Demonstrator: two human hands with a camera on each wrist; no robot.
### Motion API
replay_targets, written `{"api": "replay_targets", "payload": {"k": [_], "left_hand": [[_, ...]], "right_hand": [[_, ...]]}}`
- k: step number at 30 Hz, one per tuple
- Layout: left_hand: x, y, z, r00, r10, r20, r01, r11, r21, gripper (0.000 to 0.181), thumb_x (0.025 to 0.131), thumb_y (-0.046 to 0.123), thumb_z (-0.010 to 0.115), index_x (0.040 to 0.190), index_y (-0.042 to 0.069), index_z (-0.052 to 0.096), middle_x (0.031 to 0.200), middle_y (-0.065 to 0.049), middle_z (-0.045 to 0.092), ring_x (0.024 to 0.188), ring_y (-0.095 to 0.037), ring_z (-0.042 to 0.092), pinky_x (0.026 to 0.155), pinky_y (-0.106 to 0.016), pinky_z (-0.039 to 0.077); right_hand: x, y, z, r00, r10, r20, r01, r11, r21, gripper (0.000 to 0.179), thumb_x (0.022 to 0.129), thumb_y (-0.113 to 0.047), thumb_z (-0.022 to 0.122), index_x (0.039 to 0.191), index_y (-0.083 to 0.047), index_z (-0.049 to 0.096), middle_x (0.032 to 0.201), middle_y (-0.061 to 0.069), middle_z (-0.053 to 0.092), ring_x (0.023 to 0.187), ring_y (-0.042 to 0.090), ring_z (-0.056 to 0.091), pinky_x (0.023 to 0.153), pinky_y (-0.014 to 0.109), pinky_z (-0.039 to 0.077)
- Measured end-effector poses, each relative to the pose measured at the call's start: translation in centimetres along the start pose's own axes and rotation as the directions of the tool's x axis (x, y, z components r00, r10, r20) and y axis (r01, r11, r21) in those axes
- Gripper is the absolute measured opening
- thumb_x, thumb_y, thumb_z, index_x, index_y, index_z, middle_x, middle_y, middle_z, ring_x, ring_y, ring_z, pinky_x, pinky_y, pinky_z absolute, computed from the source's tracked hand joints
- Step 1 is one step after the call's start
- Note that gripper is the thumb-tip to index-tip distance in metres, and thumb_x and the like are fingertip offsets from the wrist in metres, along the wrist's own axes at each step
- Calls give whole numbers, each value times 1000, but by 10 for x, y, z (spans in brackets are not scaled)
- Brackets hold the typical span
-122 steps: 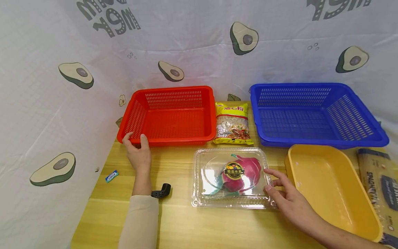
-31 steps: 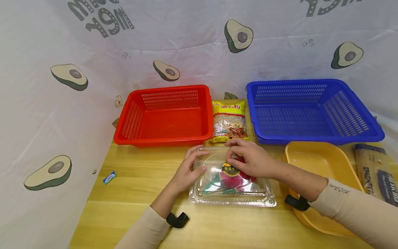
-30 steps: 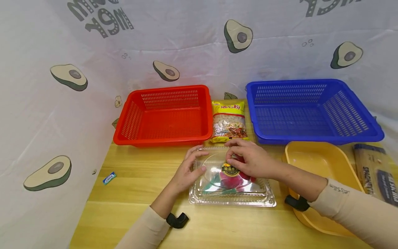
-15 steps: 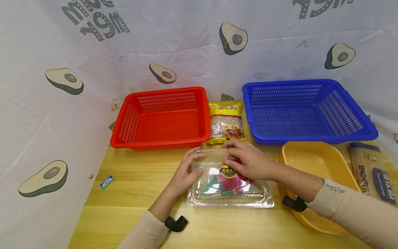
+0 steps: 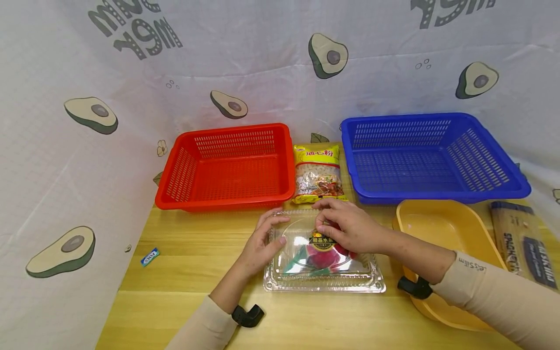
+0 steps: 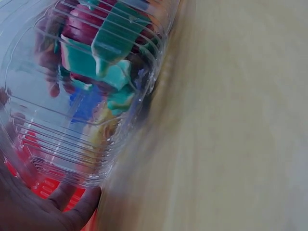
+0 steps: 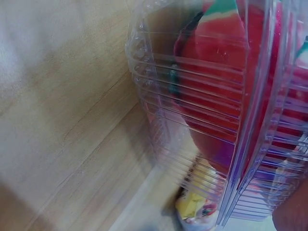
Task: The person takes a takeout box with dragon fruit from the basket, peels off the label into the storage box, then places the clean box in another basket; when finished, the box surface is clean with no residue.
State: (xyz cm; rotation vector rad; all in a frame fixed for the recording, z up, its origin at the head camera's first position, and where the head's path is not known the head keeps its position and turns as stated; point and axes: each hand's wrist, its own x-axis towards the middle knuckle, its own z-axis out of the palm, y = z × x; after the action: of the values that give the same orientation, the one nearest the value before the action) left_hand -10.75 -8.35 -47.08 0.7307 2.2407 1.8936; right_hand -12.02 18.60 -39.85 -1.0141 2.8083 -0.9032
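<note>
A clear plastic clamshell box (image 5: pixel 324 283) lies on the wooden table, lid down. Inside it is a pink and green dragon fruit (image 5: pixel 321 260). My left hand (image 5: pixel 259 245) holds the box's left side, thumb over the lid and fingers at the far left corner. In the left wrist view its fingers (image 6: pixel 85 206) touch the box's side. My right hand (image 5: pixel 352 226) rests over the lid with bent fingers, thumb and index close together at the black-and-gold label (image 5: pixel 323 241). Whether they pinch anything is hidden.
Behind the box stand a red basket (image 5: pixel 225 200), a yellow bag of pasta (image 5: pixel 318 174) and a blue basket (image 5: pixel 442 196). A yellow tub (image 5: pixel 455 311) is at the right, partly under my right forearm, beside a spaghetti pack (image 5: pixel 522 243). A small blue packet (image 5: pixel 150 256) lies at left.
Some four seconds ago my left hand was at the red basket's rim and my right at the box's right edge. Both have since moved onto the box. Over the last second they stay in place.
</note>
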Motion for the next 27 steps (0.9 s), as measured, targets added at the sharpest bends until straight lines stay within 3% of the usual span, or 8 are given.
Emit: {"api": "replay_targets", "payload": {"k": [27], "left_hand": [[0,0,1,1000,1,-11,-1,1000,-8,43,93,17,58,135,10,56,160,-15,31,152,-40,25,119,-73,17]], "right_hand": [[-2,3,-2,999,31,25,-33,996,89,14,99,-19,66,89,-29,62,140,11,61,130,37,58,110,68,37]]}}
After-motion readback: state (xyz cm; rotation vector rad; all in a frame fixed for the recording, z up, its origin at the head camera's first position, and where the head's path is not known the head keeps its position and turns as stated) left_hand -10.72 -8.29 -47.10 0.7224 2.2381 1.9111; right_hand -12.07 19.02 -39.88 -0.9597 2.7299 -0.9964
